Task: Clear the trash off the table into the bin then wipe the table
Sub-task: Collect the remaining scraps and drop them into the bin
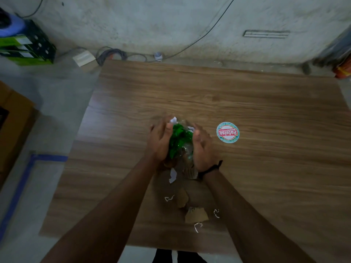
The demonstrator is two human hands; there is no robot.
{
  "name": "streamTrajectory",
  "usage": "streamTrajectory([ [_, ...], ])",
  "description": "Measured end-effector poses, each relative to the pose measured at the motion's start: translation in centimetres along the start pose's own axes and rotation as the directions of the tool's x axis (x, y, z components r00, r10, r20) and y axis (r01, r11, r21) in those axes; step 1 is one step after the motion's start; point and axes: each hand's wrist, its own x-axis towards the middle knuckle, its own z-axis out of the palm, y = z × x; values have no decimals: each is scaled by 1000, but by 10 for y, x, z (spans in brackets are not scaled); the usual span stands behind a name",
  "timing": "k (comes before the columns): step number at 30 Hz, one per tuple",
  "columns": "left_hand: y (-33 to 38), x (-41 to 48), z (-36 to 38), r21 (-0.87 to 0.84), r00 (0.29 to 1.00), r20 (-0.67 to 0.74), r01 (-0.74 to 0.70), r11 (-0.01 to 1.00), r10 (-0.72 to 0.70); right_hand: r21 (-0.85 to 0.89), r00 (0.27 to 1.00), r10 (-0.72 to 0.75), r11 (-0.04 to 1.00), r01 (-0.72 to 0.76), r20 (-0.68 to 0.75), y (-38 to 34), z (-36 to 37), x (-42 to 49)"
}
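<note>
**Asker:** What are you holding?

**Me:** I am gripping a bundle of trash (180,143): crumpled green and clear plastic with white paper poking out. I am squeezing it between both palms. My left hand (159,143) is curling round its left side, and my right hand (203,150) is curling round its right side.

**Asker:** Where is the bundle?

**Me:** It is sitting over the middle of the wooden table (266,103). I cannot tell whether it is touching the tabletop.

**Asker:** What is lying near it?

**Me:** A white paper scrap (172,175) is showing just beneath the bundle, between my wrists. Closer to me, torn cardboard pieces (196,215) are lying flat, with thin paper shreds (169,198) scattered around them. A round disc (227,132) with a red band and upside-down lettering is lying flat near my right hand, not touching it.

**Asker:** And further out?

**Me:** A black band (210,168) is circling my right wrist. On the grey floor, blue tape (19,186) is running along the left. A green box (26,48) and coiled cables (112,55) are sitting by the wall.
</note>
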Motion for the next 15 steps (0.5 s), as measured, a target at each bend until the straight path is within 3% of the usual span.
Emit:
streamTrajectory([
  [3, 4, -16, 13, -91, 997, -65, -33, 995, 27, -13, 999, 46, 999, -47, -27, -7, 13, -2],
  [7, 11, -20, 26, -217, 993, -121, -39, 975, 13, 46, 999, 4, 999, -2, -45, -7, 25, -3],
  [15, 24, -20, 39, -396, 972, -229, -38, 918, -59, 288, 995, 17, 958, 12, -97, -12, 36, 3],
])
